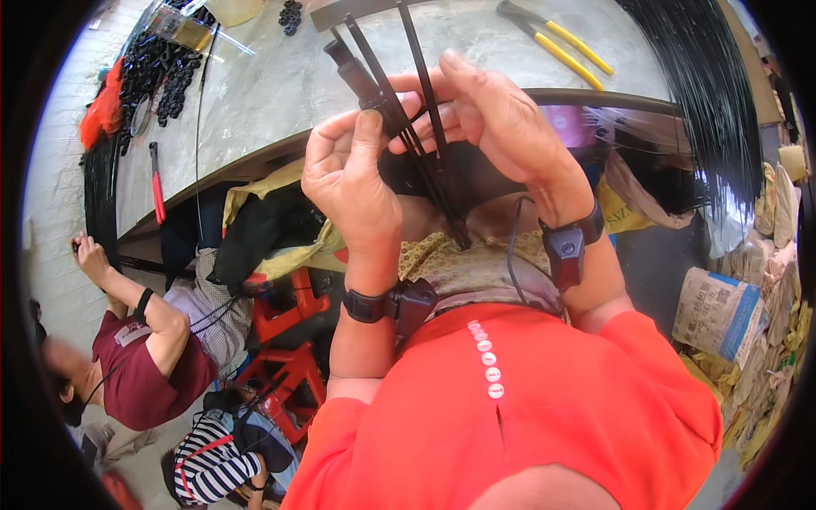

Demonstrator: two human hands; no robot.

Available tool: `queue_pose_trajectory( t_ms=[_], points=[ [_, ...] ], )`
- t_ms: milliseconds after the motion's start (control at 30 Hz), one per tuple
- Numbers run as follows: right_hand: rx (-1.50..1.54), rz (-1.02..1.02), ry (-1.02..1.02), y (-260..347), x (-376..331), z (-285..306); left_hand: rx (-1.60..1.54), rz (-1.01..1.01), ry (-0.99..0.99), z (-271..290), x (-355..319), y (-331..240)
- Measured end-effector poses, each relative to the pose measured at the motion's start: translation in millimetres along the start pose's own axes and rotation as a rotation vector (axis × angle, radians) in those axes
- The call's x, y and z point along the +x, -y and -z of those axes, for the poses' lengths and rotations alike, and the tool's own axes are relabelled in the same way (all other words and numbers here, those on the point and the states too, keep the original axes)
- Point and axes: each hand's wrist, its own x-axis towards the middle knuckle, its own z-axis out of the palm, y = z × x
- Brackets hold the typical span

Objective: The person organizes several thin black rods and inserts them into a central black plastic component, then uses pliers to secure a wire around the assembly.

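Note:
My left hand (353, 174) is closed, its thumb and fingertips pinching a thick black tube on a bundle of thin black rods (422, 157) that looks like an umbrella frame. The rods spread apart toward the table and meet at a lower end near my lap. My right hand (501, 127) is beside them, thumb apart and fingers stretched out behind the rods. One separate rod crosses in front of those fingers; whether they press on it is hard to see.
On the grey table (280, 85) lie yellow-handled pliers (565, 53), a red-handled tool (157, 183) and a heap of small black parts (157, 81). Long black rods (710, 93) hang over the right edge. Red stools (293, 306) and two people are at left; a sack (718, 314) stands at right.

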Motion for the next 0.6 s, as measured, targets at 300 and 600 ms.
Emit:
queue_pose_trajectory(
  t_ms=[300, 600],
  points=[
    [-0.313, 0.155, -0.021, -14, 2, 4, 0.078, -0.069, 0.012, 12, -4, 5],
    [-0.398, 0.308, -0.217, -31, -2, -25, -0.015, 0.033, -0.001, 17, -7, -6]
  ],
)
